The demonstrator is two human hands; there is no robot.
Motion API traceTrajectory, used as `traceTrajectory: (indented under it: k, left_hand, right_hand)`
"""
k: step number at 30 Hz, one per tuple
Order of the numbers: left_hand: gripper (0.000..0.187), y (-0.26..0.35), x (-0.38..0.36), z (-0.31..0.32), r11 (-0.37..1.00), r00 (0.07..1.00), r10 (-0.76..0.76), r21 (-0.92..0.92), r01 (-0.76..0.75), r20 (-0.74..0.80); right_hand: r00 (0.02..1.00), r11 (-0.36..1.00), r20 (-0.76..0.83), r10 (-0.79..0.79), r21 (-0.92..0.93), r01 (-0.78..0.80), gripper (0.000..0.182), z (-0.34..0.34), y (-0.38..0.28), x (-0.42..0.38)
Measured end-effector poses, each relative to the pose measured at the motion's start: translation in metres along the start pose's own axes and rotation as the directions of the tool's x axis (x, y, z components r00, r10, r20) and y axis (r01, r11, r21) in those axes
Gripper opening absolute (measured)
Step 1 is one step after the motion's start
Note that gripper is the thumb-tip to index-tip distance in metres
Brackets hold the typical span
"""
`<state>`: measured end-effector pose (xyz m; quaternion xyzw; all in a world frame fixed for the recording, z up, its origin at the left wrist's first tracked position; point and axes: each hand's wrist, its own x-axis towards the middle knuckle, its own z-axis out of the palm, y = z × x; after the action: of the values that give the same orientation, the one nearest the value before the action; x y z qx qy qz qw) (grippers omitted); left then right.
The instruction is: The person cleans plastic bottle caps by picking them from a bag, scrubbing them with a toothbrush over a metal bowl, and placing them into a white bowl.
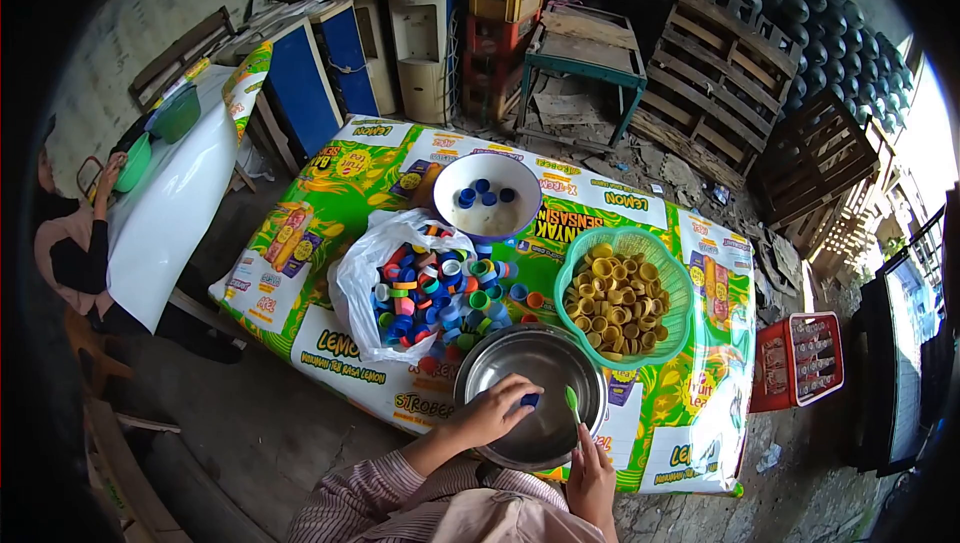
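Pinching a small blue cap between the fingertips of your left hand, you held it just inside the near rim of the steel bowl, while your right hand gripped a small green cap between thumb and forefinger at the bowl's near right edge. Both caps looked like light, stiff plastic bottle tops, so they would have needed almost no force; a grip across the ribbed skirt, thumb on one side and finger on the other, was probably the surest hold, since the smooth top face would likely slip. They seemed unlikely to break, but being so light they could easily have flicked out of a loose pinch or bounced off the hard, slick metal. The bowl's polished inside appeared otherwise bare, and it sat at the near edge of the table, which was covered in a printed green and yellow sheet. Just beyond it to the left lay a white plastic bag spilling a heap of mixed coloured caps; to the right stood a green basket filled with yellow caps, and farther off a white bowl held a few blue caps. At the far left a seated person reached toward a green tub.
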<state>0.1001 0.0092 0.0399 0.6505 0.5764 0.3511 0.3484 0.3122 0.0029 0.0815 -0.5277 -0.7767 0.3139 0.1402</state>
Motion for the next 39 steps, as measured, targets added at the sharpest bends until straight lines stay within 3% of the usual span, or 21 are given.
traceTrajectory:
  k: [1,2,3,5,6,8,9,11,12,14,15,16,18,19,23,25,26,29,31,36,39]
  left_hand:
    - [0.029,0.0,0.002,-0.004,0.967,0.999,-0.047,-0.25,0.041,-0.019]
    - [0.028,-0.013,0.011,-0.008,0.792,0.988,-0.144,-0.593,0.146,0.05]
    - [0.029,-0.028,0.025,-0.017,0.661,0.984,-0.181,-0.741,0.118,-0.005]
    - [0.031,-0.038,0.061,-0.051,0.684,0.963,-0.235,-0.726,0.068,-0.131]
    - [0.032,-0.031,0.081,-0.076,0.637,0.951,-0.292,-0.762,0.116,-0.1]
    - [0.032,-0.052,0.126,-0.109,0.745,0.937,-0.223,-0.667,-0.015,-0.27]
    - [0.039,-0.052,0.145,-0.129,0.718,0.943,-0.266,-0.694,0.054,-0.201]
    - [0.047,-0.063,0.176,-0.133,0.75,0.768,-0.425,-0.662,0.001,-0.48]
    - [0.047,-0.066,0.177,-0.122,0.734,0.772,-0.43,-0.679,-0.003,-0.468]
    - [0.053,-0.07,0.16,-0.105,0.894,0.754,-0.206,-0.432,-0.114,-0.624]
    - [0.056,-0.071,0.148,-0.102,0.948,0.737,-0.066,-0.273,-0.165,-0.672]
    - [0.048,-0.069,0.13,-0.094,0.968,0.816,-0.055,-0.232,-0.099,-0.576]
    - [0.029,-0.064,0.099,-0.086,0.989,0.873,0.146,0.061,-0.133,-0.466]
    - [0.027,-0.063,0.086,-0.083,0.975,0.878,0.215,0.143,-0.169,-0.427]
    - [0.019,-0.062,0.024,-0.058,0.998,0.87,-0.047,-0.052,0.025,-0.491]
    - [0.019,-0.062,0.008,-0.056,0.998,0.838,-0.038,0.022,0.059,-0.544]
    - [0.021,-0.066,0.007,-0.061,0.974,0.816,0.109,0.224,0.026,-0.568]
    - [0.024,-0.08,0.01,-0.063,0.995,0.843,-0.059,0.038,0.095,-0.535]
    - [0.028,-0.089,0.019,-0.06,0.981,0.871,0.143,0.184,-0.062,-0.471]
    - [0.038,-0.103,0.017,-0.055,0.988,0.937,0.092,0.147,-0.043,-0.338]
    - [0.041,-0.102,0.018,-0.057,0.976,0.948,0.092,0.215,-0.025,-0.306]
  right_hand:
    - [0.995,0.997,-0.098,-0.025,0.075,0.032,0.037,0.003,0.001,-0.005]
    - [0.969,0.989,-0.208,-0.134,0.039,0.145,0.038,0.009,0.008,-0.001]
    - [0.97,0.989,-0.206,-0.129,0.038,0.14,0.038,0.012,0.011,-0.002]
    - [0.968,0.991,-0.22,-0.119,0.035,0.13,0.037,0.009,0.012,-0.001]
    - [0.972,0.992,-0.216,-0.092,0.06,0.107,0.036,0.008,0.013,-0.001]
    - [0.97,0.991,-0.23,-0.075,0.089,0.098,0.037,0.01,0.01,0.0]
    - [0.965,0.987,-0.252,-0.079,0.115,0.111,0.037,0.008,0.01,0.0]
    - [0.982,0.994,-0.19,-0.004,0.103,0.024,0.039,0.009,0.014,-0.003]
    - [0.984,0.996,-0.175,0.011,0.095,0.005,0.039,0.008,0.015,-0.003]
    - [0.987,0.997,-0.154,0.032,0.079,-0.02,0.039,0.009,0.014,-0.002]
    - [0.979,0.998,-0.202,-0.029,0.057,0.041,0.038,0.01,0.016,0.0]
    - [0.971,0.994,-0.223,-0.083,0.049,0.096,0.039,0.01,0.017,0.003]
    - [0.939,0.984,-0.302,-0.163,0.024,0.179,0.049,0.017,0.025,0.003]
    - [0.978,0.989,-0.201,0.058,0.147,-0.029,0.054,0.01,0.016,0.003]
    - [0.902,0.975,-0.373,0.219,0.107,-0.193,0.034,0.002,0.025,0.035]
    - [0.915,0.995,-0.394,0.084,-0.018,-0.099,0.034,0.006,0.033,0.043]
    - [0.919,0.995,-0.385,0.083,-0.022,-0.099,0.034,0.01,0.032,0.044]
    - [0.953,0.988,-0.274,0.131,-0.043,-0.148,0.032,0.022,0.031,0.042]
    - [0.951,0.973,-0.212,0.226,0.014,-0.229,0.028,0.023,0.032,0.043]
    - [0.96,0.98,-0.233,0.157,-0.085,-0.181,0.028,0.026,0.032,0.04]
    - [0.938,0.944,-0.196,0.287,-0.107,-0.311,0.031,0.023,0.033,0.036]
